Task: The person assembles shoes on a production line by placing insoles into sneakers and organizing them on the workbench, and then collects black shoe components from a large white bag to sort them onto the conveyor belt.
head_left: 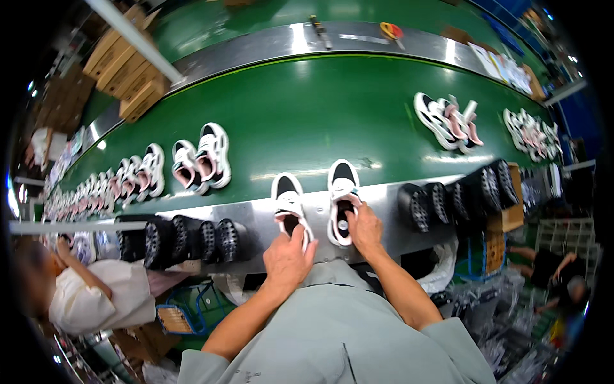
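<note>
In front of me two white and black sneakers with pale pink linings lie side by side, toes pointing away, at the metal ledge along the green belt. My left hand [288, 259] grips the left sneaker [288, 200] at its heel, fingers at the opening and thumb along the side. On the right sneaker [344, 185], my right hand [366, 227] is closed around the heel side near the collar. A pale round spot shows on its insole. The palms hide part of both heels.
Sneaker pairs stand on the belt [320, 109], left [214, 153] and right [441, 121]. Dark rounded pieces with speckled faces line the metal ledge [259, 205] on both sides. Yellow-orange handled scissors [391, 31] lie on the far rail. A co-worker [102, 294] sits at left.
</note>
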A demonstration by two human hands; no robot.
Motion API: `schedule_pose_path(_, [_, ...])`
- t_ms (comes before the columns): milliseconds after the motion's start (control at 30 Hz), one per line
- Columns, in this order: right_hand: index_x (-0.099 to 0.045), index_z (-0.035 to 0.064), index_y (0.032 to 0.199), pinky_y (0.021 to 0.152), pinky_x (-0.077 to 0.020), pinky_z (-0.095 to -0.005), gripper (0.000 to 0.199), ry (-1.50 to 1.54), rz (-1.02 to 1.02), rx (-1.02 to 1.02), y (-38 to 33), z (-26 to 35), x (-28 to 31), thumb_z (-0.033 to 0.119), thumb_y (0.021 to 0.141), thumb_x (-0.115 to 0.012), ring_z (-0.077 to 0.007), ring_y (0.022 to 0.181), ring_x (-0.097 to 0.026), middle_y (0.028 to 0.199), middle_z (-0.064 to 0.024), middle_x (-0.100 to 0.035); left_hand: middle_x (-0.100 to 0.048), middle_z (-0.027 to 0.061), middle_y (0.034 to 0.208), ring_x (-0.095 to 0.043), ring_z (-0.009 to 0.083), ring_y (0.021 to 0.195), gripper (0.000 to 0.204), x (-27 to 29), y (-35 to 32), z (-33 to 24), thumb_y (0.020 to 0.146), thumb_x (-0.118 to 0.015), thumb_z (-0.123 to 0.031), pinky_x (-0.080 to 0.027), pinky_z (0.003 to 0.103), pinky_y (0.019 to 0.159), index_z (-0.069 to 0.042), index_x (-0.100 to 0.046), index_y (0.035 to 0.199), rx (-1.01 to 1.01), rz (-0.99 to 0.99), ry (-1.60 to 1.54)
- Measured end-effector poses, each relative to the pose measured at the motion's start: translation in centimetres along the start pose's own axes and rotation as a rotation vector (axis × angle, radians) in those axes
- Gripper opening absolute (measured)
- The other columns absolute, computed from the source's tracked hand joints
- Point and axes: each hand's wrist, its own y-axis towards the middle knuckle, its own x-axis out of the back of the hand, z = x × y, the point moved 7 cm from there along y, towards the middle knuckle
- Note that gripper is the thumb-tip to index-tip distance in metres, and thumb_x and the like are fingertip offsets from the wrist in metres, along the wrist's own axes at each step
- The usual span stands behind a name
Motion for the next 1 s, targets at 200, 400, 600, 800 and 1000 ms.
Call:
schedule_pose_path(200, [-0.062,0.0042,0.122,0.083,-0.0531,-0.0512,0.043,0.02,0.077,0.129,-0.1,1.5,-1.1,0.032,0.089,-0.069,-0.0439,0.097,-0.067,0.105,-0.0217,-0.07,-0.053,0.0312,0.123,-0.054,0.0477,0.112,0.037,-4.7,1.1,3.6,0.072,-0.082,-0.028,-0.048,0.05,0.096,0.003,-0.067,0.087,-0.107,-0.051,-0.254])
schedule_pose_path(400, [-0.066,0.0022,0.108,0.076,-0.0531,-0.0423,0.052,0.114,0.437,-0.109,-1.8,-0.5,3.5,0.046,0.083,-0.075,-0.0344,0.085,-0.07,0.091,-0.0177,-0.071,-0.06,0.0229,0.12,-0.059,0.0409,0.109,0.04,-0.7,-0.7,4.1,0.084,-0.076,-0.031,-0.051,0.047,0.092,-0.003,-0.065,0.112,-0.141,-0.121,-0.421])
schedule_pose_path(600, [-0.059,-0.0004,0.073,0.051,-0.041,-0.0278,0.029,0.307,0.491,-0.06,-4.7,2.2,6.7,0.019,0.09,-0.072,-0.0081,0.055,-0.051,0.063,-0.0036,-0.059,-0.063,0.0158,0.095,-0.063,0.0375,0.082,0.03,12.9,-10.0,16.6,0.092,-0.068,-0.023,-0.052,0.046,0.07,-0.006,-0.062,0.116,0.46,-0.797,0.096])
schedule_pose_path(800, [-0.063,-0.0046,0.079,0.055,-0.0436,-0.0335,0.032,0.238,0.631,0.123,-6.2,11.0,3.6,0.023,0.088,-0.075,-0.0132,0.057,-0.052,0.06,-0.0087,-0.058,-0.064,0.0171,0.098,-0.066,0.0388,0.085,0.051,13.4,-12.5,26.0,0.09,-0.072,-0.035,-0.053,0.048,0.071,-0.001,-0.058,0.126,0.68,-0.807,0.316])
schedule_pose_path(1000, [-0.061,-0.0028,0.085,0.055,-0.0416,-0.0295,0.027,0.369,0.603,0.074,-6.6,15.6,3.7,0.021,0.092,-0.071,-0.0095,0.059,-0.049,0.064,-0.0037,-0.057,-0.057,0.007,0.076,-0.058,0.0257,0.061,0.048,16.8,-12.9,21.3,0.079,-0.085,-0.025,-0.048,0.037,0.054,0.0,-0.067,0.116,0.314,-0.92,0.259])
